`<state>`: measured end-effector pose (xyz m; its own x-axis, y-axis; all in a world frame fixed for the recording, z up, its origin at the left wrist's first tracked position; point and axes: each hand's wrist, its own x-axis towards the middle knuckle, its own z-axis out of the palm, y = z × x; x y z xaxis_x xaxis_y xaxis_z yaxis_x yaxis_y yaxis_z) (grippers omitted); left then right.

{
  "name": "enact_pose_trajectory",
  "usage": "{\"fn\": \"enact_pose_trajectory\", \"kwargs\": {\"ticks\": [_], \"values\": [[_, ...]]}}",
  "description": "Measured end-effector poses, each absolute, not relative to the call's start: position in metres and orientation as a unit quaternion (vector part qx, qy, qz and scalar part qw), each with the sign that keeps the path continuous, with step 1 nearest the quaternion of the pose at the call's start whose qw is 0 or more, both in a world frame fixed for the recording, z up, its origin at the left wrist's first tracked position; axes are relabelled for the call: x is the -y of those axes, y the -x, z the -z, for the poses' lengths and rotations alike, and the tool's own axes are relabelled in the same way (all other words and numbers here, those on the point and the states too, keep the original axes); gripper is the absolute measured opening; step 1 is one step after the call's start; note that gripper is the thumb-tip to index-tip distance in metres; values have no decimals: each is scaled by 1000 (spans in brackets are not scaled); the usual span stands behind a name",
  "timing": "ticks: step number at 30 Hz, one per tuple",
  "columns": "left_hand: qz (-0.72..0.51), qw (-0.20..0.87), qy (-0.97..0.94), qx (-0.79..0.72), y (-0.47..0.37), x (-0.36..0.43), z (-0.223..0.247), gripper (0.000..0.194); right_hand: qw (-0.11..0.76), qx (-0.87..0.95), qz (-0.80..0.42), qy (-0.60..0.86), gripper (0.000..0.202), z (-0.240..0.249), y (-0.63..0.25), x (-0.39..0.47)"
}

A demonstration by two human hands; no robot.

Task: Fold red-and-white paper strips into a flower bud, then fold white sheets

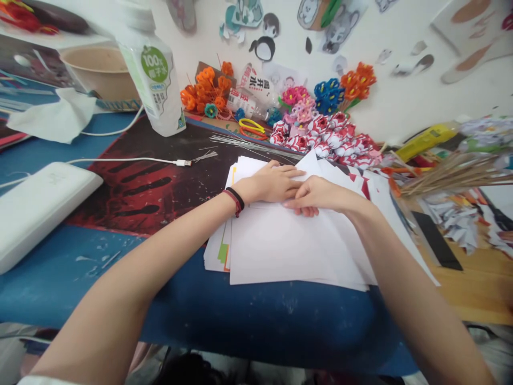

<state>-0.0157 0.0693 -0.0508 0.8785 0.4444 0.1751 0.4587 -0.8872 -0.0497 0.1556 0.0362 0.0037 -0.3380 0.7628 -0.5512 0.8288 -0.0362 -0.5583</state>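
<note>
A stack of white paper sheets [288,246] lies fanned out at the table's front, with a pointed corner raised behind my hands. My left hand [274,183] rests palm down on the top sheet, fingers stretched out to the right. Dark and red bands circle that wrist. My right hand [315,195] meets the left fingertips, its fingers curled and its thumb pointing left, closed on the paper at the middle of the sheet. Exactly where the edge runs under these fingers is hidden. Green and orange printed edges show at the stack's left side.
Behind the paper stand red-and-white paper flowers [332,133] and orange flowers [206,88]. Thin wires [248,144] lie nearby. At left are a white bottle [154,80], a power bank [44,208] and a cable [128,159]. Sticks [452,171] and paper scraps [452,219] are at right.
</note>
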Motion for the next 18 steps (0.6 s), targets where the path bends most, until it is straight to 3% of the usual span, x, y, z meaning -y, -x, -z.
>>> {"fn": "enact_pose_trajectory", "kwargs": {"ticks": [10,18], "values": [[73,53,965,246,15,-69,52,41,175,-653,481,-558,54,-4,-150,-52],[60,6,963,261,15,-64,42,45,169,-611,527,-566,58,7,-165,-57]]}}
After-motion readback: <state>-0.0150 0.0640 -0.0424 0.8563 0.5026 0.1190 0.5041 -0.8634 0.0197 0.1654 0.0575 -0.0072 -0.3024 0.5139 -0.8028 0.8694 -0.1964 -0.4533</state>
